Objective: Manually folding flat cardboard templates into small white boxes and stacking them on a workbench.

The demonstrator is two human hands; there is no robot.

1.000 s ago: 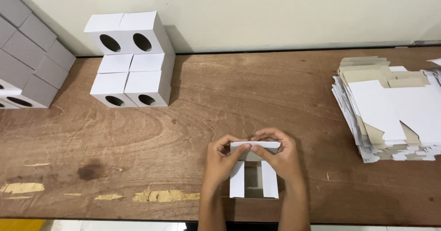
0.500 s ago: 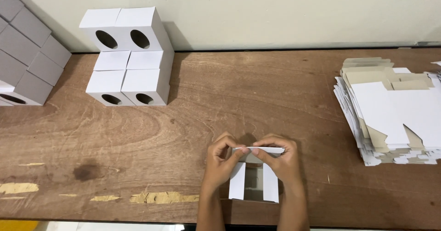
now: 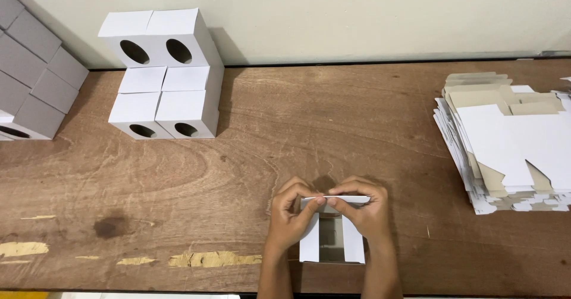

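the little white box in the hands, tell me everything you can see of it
The small white box looks like thin card, only partly folded. It stands at the near edge of the wooden table, open side facing the camera, with two white side panels and a greyish inside between them. Its top flap lies as a thin white strip, pinched by the left hand and the right hand, thumbs meeting at the middle.

Worn wooden table [image 3: 178,180] against plain cream wall [image 3: 357,13]

The single head view looks steeply down from close above the brown wooden surface [image 3: 250,156], facing the pale wall [image 3: 357,13].
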